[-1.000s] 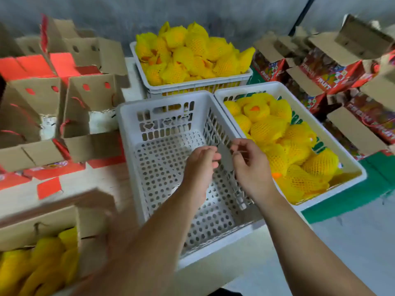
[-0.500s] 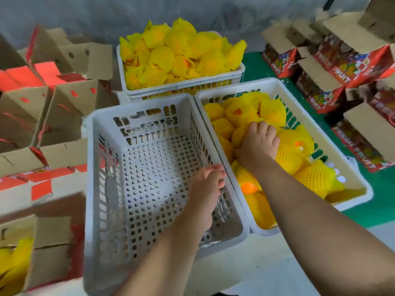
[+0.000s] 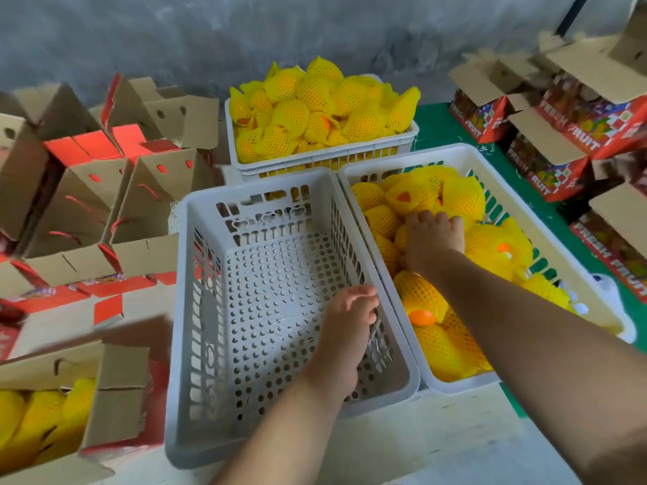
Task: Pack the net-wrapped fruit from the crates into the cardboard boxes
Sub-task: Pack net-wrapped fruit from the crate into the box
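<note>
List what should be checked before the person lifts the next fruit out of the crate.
1. Right hand on net-wrapped fruit in the right crate: ok.
2. Fingers closed round one fruit: cannot tell.
3. Left hand free to help: ok, it rests at the empty crate wall.
4. Open cardboard box nearby: ok, near left.
5. Room left in that box: cannot tell.

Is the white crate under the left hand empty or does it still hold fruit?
Empty: the middle crate shows only its bare perforated floor; the left hand rests on its right wall.
</note>
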`<state>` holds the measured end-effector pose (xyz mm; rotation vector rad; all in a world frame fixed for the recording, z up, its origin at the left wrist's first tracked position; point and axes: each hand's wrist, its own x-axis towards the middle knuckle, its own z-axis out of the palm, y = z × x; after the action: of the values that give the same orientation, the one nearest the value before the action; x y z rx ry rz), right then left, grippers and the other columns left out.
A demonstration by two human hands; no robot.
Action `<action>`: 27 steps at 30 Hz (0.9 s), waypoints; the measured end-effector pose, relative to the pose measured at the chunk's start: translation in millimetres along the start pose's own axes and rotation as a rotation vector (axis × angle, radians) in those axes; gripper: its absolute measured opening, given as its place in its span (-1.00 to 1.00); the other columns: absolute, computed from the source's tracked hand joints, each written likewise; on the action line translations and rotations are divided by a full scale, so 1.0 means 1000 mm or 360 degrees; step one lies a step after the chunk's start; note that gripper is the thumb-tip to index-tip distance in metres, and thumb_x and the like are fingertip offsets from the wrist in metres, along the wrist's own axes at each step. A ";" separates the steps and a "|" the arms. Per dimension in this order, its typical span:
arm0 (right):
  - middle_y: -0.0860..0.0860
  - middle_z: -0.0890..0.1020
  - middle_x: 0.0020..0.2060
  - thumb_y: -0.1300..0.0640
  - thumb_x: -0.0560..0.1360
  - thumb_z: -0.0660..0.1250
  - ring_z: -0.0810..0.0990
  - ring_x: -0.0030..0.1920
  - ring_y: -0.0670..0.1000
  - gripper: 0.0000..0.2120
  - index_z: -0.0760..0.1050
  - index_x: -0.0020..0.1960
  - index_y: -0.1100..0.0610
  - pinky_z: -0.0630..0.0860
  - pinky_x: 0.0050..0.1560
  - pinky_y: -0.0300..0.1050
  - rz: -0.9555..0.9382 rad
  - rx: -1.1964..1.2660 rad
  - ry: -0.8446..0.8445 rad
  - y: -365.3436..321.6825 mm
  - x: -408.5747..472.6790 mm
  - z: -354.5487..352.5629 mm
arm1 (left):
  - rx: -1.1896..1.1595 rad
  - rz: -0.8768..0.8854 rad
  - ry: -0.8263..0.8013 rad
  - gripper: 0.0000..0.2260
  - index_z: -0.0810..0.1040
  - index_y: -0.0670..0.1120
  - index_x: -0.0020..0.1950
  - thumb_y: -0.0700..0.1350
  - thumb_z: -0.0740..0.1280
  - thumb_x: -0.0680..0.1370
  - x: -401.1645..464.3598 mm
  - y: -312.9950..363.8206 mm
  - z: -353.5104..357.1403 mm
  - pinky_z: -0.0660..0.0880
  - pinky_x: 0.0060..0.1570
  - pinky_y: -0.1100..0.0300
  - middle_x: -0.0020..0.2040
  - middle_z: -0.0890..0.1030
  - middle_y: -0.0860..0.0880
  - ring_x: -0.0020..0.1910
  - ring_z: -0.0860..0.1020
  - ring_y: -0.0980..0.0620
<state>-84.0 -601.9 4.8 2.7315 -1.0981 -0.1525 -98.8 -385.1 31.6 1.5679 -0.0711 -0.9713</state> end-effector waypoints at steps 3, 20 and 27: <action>0.04 0.53 0.28 -0.27 0.38 0.45 0.45 0.31 0.17 -0.29 0.38 0.41 0.03 0.32 0.29 0.16 0.0022 -0.0040 0.0043 0.009 0.002 -0.006 | 0.0029 0.0007 -0.0020 -0.85 0.61 0.16 0.13 -0.04 0.30 0.63 -0.004 0.000 -0.003 0.50 0.03 0.13 -0.13 0.56 0.08 -0.09 0.56 0.13; -0.06 0.53 0.10 -0.02 0.37 0.45 0.45 0.12 -0.09 -0.53 0.49 0.26 -0.06 0.42 0.04 -0.30 -0.0178 0.2031 0.0361 -0.021 -0.136 -0.039 | 0.0583 0.0832 -0.0182 -0.77 0.54 0.21 0.32 0.13 0.27 0.67 -0.006 0.039 -0.009 0.45 0.21 0.30 0.34 0.42 0.05 0.23 0.47 0.25; -0.02 0.61 -0.03 -0.22 0.46 0.42 0.62 -0.05 -0.03 -0.64 0.46 0.17 -0.12 0.63 -0.10 -0.02 0.0039 0.2684 0.0166 -0.018 -0.147 -0.045 | 0.0373 0.0821 -0.0353 -0.54 0.33 0.24 0.53 0.28 0.19 0.64 -0.017 0.029 -0.020 0.58 0.21 0.14 0.38 0.48 0.09 0.29 0.54 0.20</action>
<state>-170.0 -480.7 47.7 3.8167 -1.6224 1.6001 -84.6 -367.5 63.4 1.5348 -0.7313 -0.7354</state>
